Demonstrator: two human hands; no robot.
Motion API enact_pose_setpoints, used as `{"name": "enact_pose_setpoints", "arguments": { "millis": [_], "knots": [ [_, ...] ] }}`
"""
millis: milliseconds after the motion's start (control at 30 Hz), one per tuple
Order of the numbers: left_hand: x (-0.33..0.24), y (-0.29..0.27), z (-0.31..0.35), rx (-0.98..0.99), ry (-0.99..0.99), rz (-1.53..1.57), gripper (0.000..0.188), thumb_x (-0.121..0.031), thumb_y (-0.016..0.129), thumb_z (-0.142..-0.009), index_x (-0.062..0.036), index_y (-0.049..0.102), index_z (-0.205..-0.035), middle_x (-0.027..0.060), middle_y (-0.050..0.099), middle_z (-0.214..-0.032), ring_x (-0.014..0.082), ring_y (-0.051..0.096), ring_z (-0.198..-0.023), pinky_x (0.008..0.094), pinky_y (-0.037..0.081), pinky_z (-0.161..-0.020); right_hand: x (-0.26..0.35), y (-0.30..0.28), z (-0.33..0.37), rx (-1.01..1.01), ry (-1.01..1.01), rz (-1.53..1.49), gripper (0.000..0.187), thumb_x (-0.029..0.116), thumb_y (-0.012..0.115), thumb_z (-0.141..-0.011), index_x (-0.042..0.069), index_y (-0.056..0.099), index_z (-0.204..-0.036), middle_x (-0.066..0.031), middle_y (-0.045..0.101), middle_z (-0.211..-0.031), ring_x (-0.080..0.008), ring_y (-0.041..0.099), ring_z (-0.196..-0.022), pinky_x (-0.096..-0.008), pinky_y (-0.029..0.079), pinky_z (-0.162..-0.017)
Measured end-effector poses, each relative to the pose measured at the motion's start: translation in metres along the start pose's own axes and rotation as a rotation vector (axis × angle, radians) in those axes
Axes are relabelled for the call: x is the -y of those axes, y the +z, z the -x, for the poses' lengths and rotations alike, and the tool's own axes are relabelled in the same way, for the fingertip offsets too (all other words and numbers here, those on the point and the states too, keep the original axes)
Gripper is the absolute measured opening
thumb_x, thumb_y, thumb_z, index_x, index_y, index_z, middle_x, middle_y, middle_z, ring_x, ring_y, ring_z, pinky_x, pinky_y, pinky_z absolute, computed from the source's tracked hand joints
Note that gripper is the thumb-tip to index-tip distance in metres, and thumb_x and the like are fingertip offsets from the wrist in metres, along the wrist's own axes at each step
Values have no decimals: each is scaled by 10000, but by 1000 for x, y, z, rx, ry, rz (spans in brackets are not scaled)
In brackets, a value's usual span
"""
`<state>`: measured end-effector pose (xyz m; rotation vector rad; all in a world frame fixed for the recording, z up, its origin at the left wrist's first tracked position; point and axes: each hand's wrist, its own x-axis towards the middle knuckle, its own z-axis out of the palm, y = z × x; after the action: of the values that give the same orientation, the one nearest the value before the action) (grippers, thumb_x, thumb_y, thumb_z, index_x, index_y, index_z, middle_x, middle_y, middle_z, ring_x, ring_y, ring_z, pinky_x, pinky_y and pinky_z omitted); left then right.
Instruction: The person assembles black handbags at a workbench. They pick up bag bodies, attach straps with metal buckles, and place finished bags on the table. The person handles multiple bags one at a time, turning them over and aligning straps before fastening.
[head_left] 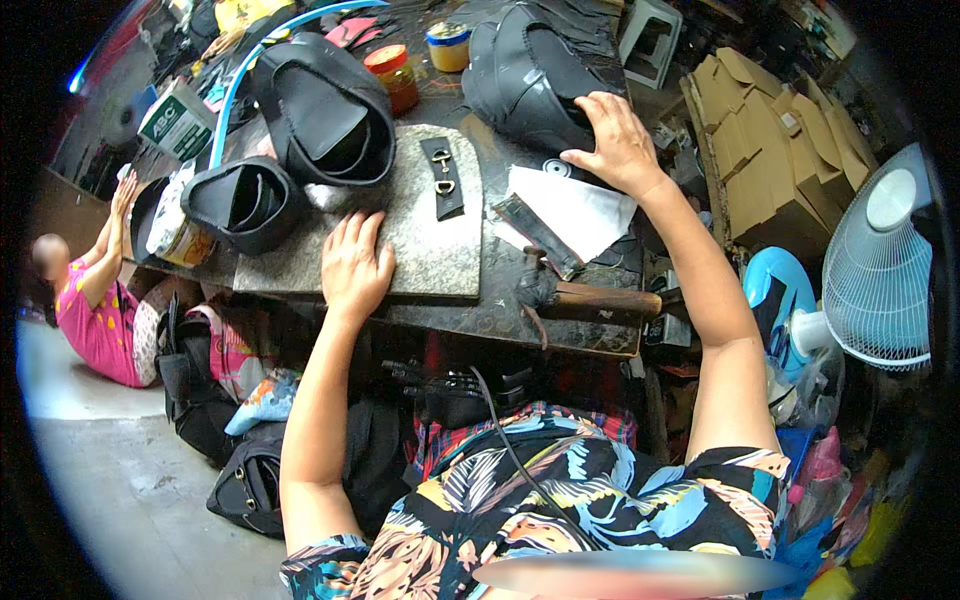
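My left hand (357, 262) lies with its fingers stretched on a speckled stone slab (430, 270), holding nothing. Just beyond it stand nested black shoe uppers (325, 115) and a smaller black nested stack (240, 205). On the slab rests a black strap (442, 178) with a metal buckle bit. My right hand (618, 145) reaches to the near right edge of another pile of black shoe uppers (530, 75), thumb and fingers apart. Whether its fingertips touch the pile is hard to tell. Below that hand lie a white sheet (575, 210) and a small round disc (557, 168).
A hammer (600, 300) lies along the table's front edge. Two jars, one red-lidded (390, 75) and one yellowish (448, 47), stand at the back. Cardboard boxes (770, 160) and a fan (885, 260) are on the right. Another person (100, 300) sits at far left.
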<state>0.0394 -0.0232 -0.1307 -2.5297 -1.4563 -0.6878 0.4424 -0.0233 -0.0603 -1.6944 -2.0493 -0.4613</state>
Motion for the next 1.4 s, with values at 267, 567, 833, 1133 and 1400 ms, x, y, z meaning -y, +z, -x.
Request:
{"name": "enact_pose_setpoints", "arguments": {
  "millis": [267, 567, 833, 1133, 1400],
  "knots": [
    [-1, -2, 0, -31, 9, 17, 451, -298, 594, -868, -97, 600, -1272, 161, 596, -1278, 344, 534, -1228, 460, 400, -1055, -15, 21, -16, -86, -52, 97, 600, 330, 869, -648, 132, 664, -1176, -49, 564, -1245, -279, 557, -1122, -401, 507, -960],
    [-1, -2, 1, -35, 4, 32, 436, -280, 576, -886, -111, 591, -1287, 169, 597, -1297, 353, 538, -1229, 454, 408, -1051, -62, -10, -56, -221, 30, -594, 569, 238, 850, -755, -11, 622, -1213, -114, 645, -1171, -219, 662, -1015, -326, 560, -879],
    [-2, -9, 1, -15, -12, 45, 453, -293, 575, -879, -93, 596, -1286, 183, 594, -1306, 358, 535, -1236, 460, 398, -1064, -53, -68, -52, -358, 92, -801, 473, 127, 809, -824, 17, 580, -1223, -77, 695, -1069, -152, 701, -913, -281, 599, -807],
    [-2, -9, 1, -43, 0, 42, 444, -287, 608, -851, -91, 620, -1249, 168, 606, -1288, 346, 548, -1223, 450, 408, -1058, -40, -39, -44, -451, 161, -259, 741, 396, 875, -725, -39, 599, -1258, -106, 624, -1161, -95, 502, -678, -236, 466, -644],
    [-2, -11, 2, -15, -24, 46, 449, -284, 596, -867, -100, 607, -1277, 181, 600, -1301, 358, 537, -1244, 448, 402, -1067, -37, -9, -50, -416, 119, -58, 689, 458, 827, -749, -4, 639, -1224, -92, 631, -1200, -206, 612, -905, -331, 515, -817]
  ]
}}
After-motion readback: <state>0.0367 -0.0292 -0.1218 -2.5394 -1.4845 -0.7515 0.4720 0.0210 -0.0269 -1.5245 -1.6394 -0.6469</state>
